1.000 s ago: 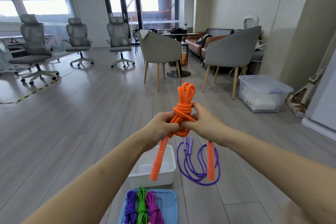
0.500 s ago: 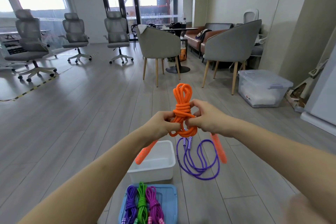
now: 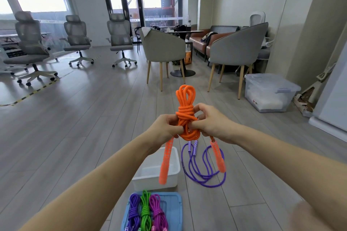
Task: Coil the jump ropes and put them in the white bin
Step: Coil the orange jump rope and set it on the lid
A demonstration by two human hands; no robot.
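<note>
Both of my hands are gripping the orange jump rope [image 3: 185, 112] out in front of me, at about chest height above the floor. My left hand [image 3: 165, 127] is pinching the bundle from the left, fingers curled around the strands just below the wrapped knot, and my right hand [image 3: 210, 122] is clamping it from the right, thumb and fingertips pressing into the same middle section. The rope is standing upright between them, its looped top rising above my knuckles, a few turns winding tightly around its waist, and a lower loop bulging beneath my fingers. Its two orange handles are dangling down: the left handle [image 3: 166, 161] is hanging in front of the white bin [image 3: 173, 172], and the right handle [image 3: 218, 156] is hanging to the right, in front of the purple jump rope [image 3: 202, 172].

That purple jump rope is lying loose and uncoiled on the floor just to the right of the white bin, its patterned handles side by side at the far end. The white bin is sitting on the floor below my hands. Nearer to me, a blue lid [image 3: 174, 210] is carrying three coiled ropes side by side: a violet one [image 3: 133, 210], a green one [image 3: 145, 208] and a magenta one [image 3: 158, 212].
</note>
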